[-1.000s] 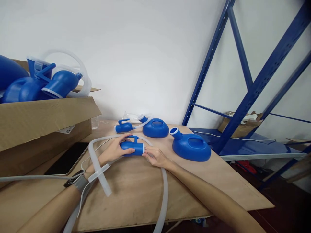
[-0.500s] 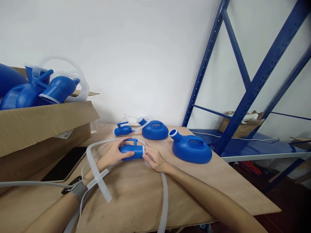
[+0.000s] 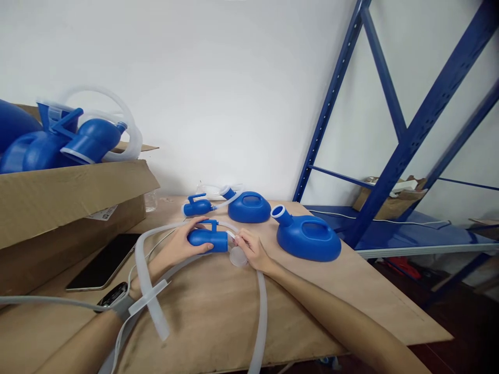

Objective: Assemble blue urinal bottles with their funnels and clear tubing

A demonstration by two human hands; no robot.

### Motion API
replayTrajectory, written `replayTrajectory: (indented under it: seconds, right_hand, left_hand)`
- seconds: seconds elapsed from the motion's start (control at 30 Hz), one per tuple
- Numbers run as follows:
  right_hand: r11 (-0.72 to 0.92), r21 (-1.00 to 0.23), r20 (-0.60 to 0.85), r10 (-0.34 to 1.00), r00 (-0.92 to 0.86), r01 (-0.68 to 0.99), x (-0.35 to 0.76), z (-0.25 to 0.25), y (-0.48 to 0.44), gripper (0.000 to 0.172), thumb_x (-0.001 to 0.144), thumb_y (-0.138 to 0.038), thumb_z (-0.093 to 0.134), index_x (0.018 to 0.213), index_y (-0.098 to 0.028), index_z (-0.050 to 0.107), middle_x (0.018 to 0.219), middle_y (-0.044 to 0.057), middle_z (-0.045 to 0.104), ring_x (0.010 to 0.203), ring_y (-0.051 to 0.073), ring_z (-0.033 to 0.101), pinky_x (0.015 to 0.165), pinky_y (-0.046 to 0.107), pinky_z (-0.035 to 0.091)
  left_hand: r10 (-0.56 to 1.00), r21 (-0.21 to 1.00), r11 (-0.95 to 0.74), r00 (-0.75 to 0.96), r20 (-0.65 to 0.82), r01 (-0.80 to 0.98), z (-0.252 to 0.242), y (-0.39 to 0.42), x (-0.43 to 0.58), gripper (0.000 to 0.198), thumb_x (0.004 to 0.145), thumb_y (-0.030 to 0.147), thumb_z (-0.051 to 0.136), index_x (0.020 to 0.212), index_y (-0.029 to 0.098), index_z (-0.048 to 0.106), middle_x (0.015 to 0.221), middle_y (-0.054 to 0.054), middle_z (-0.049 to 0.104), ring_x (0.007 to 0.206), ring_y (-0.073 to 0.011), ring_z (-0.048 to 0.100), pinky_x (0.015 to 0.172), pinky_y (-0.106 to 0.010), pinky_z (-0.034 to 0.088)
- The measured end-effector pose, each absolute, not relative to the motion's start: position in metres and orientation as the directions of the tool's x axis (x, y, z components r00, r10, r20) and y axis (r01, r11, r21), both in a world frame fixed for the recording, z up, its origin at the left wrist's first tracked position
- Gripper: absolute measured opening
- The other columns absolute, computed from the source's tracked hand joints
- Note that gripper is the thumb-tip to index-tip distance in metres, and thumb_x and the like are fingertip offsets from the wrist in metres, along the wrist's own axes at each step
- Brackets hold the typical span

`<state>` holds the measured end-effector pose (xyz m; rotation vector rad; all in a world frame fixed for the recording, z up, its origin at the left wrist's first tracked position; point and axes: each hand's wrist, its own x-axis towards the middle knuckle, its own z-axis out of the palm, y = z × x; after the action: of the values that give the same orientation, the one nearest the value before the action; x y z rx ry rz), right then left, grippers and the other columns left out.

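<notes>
My left hand (image 3: 185, 242) is closed round a small blue urinal cup (image 3: 208, 241) with a handle on top, lying sideways with its mouth to the right. At that mouth my right hand (image 3: 251, 249) pinches a white rim ring (image 3: 231, 235), which stands partly away from the blue edge. Below these fingers hangs a translucent round cap (image 3: 238, 256); whether it is joined to the ring I cannot tell. A pale ribbed hose (image 3: 145, 270) loops over my left forearm, crossed by a white clip (image 3: 149, 297). Another stretch of hose (image 3: 260, 322) runs under my right wrist.
Two blue urine bottles (image 3: 309, 238) (image 3: 249, 208) and a second blue cup with tube (image 3: 197, 208) stand farther back. At left are a phone or tablet (image 3: 103, 262) and a cardboard box (image 3: 78, 200) of blue parts. A blue metal rack (image 3: 403, 137) rises at right.
My right hand has pulled the white rim ring partly off the cup's mouth, and the round cap now shows below it. My left hand and the cup shifted slightly left.
</notes>
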<state>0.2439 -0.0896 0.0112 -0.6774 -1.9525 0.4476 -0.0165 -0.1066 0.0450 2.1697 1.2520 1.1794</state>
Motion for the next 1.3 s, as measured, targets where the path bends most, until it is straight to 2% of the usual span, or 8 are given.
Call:
replayTrajectory:
  seconds: [0.17,0.33,0.43,0.53,0.7,0.9,1.13,1.3]
  right_hand:
    - [0.813,-0.501,0.686,0.583,-0.435,0.298,0.242,0.011,-0.088,0.034,0.102,-0.046,0.053,0.083,-0.021,0.067,0.096,0.008,0.066,0.095,0.022,0.063,0.091,0.038,0.05]
    - [0.7,-0.666,0.605,0.709,-0.362,0.257,0.241,0.011,-0.082,0.043,0.102,-0.052,0.05,0.092,-0.019,0.075,0.135,0.014,0.058,0.126,0.026,0.057,0.109,0.041,0.044]
    - [0.59,-0.783,0.515,0.793,-0.325,0.196,0.241,0.01,-0.077,0.044,0.102,-0.053,0.048,0.103,-0.019,0.075,0.117,0.011,0.071,0.111,0.025,0.064,0.1,0.041,0.05]
    - [0.562,-0.806,0.494,0.812,-0.31,0.185,0.24,0.008,-0.076,0.041,0.1,-0.052,0.053,0.103,-0.018,0.075,0.102,0.008,0.073,0.097,0.023,0.066,0.092,0.038,0.052]
    - [0.612,-0.776,0.568,0.784,-0.251,0.155,0.24,0.009,-0.079,0.035,0.1,-0.05,0.055,0.1,-0.02,0.072,0.116,0.01,0.068,0.107,0.022,0.063,0.087,0.032,0.052]
    - [0.654,-0.748,0.624,0.752,-0.213,0.118,0.234,0.019,-0.083,0.032,0.098,-0.049,0.057,0.085,-0.021,0.063,0.1,0.006,0.061,0.095,0.02,0.062,0.085,0.033,0.052]
    - [0.633,-0.774,0.606,0.753,-0.256,0.031,0.231,0.035,-0.091,0.036,0.094,-0.05,0.061,0.074,-0.022,0.051,0.134,0.012,0.056,0.125,0.027,0.054,0.105,0.042,0.045]
    - [0.573,-0.808,0.589,0.776,-0.225,-0.138,0.214,0.04,-0.088,0.02,0.09,-0.04,0.06,0.101,-0.025,0.053,0.111,0.008,0.069,0.108,0.026,0.065,0.099,0.041,0.049]
  left_hand:
    - [0.86,0.626,-0.47,0.166,0.482,0.622,0.045,-0.112,-0.009,0.071,0.076,0.058,0.076,0.136,0.027,0.056,0.118,-0.007,0.075,0.11,-0.0313,0.07,0.099,-0.048,0.053]
    - [0.805,0.468,-0.532,0.25,0.537,0.706,0.042,-0.119,0.002,0.069,0.077,0.055,0.076,0.138,0.028,0.058,0.117,-0.007,0.074,0.103,-0.0307,0.072,0.091,-0.041,0.055]
    - [0.775,0.379,-0.566,0.316,0.547,0.732,0.04,-0.12,0.002,0.065,0.08,0.055,0.073,0.139,0.031,0.058,0.115,-0.007,0.074,0.099,-0.0301,0.072,0.087,-0.04,0.056]
    - [0.768,0.451,-0.559,0.23,0.597,0.696,0.04,-0.117,-0.001,0.07,0.083,0.058,0.071,0.144,0.029,0.05,0.125,-0.009,0.071,0.111,-0.0314,0.069,0.094,-0.043,0.054]
    - [0.773,0.525,-0.557,0.172,0.61,0.643,0.039,-0.115,-0.003,0.072,0.083,0.058,0.072,0.143,0.026,0.047,0.128,-0.01,0.07,0.118,-0.032,0.067,0.103,-0.049,0.05]
    - [0.8,0.619,-0.537,0.112,0.59,0.573,0.037,-0.12,0.007,0.071,0.085,0.055,0.071,0.143,0.026,0.045,0.127,-0.01,0.07,0.118,-0.0317,0.067,0.102,-0.049,0.052]
    - [0.804,0.683,-0.543,0.07,0.59,0.489,0.038,-0.124,0.013,0.069,0.084,0.053,0.072,0.141,0.025,0.045,0.125,-0.01,0.07,0.12,-0.0306,0.067,0.103,-0.049,0.052]
    - [0.821,0.715,-0.535,0.077,0.565,0.45,0.035,-0.127,0.014,0.069,0.086,0.051,0.071,0.143,0.025,0.041,0.131,-0.011,0.067,0.122,-0.0304,0.065,0.104,-0.048,0.051]
